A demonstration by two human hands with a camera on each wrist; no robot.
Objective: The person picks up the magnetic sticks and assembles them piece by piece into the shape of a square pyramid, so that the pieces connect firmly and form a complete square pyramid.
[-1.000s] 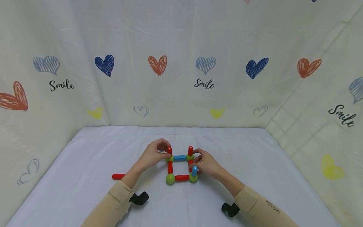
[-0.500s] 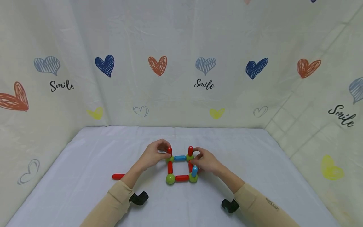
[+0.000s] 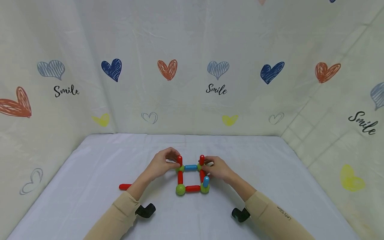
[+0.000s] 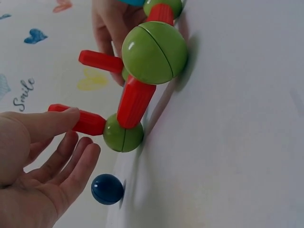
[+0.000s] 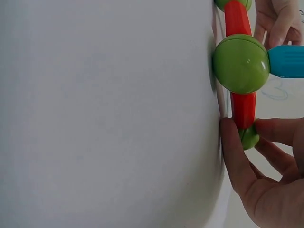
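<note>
A square of red rods and one blue rod, joined by green balls, lies on the table. My left hand pinches the upright red rod on the back left green ball, thumb against its side. With thumb and fingers, my right hand grips the back right green ball, from which another red rod stands. A short blue rod rises from the front right green ball. The front left green ball carries no upright rod.
A loose red rod lies left of the square, partly behind the left forearm. In the left wrist view a dark blue ball rests on the table beyond the left hand. A white cloth covers the table; a heart-printed curtain hangs behind.
My right hand has shifted slightly from the right side's red rod up to the back right green ball. The left hand stays on its upright red rod.
</note>
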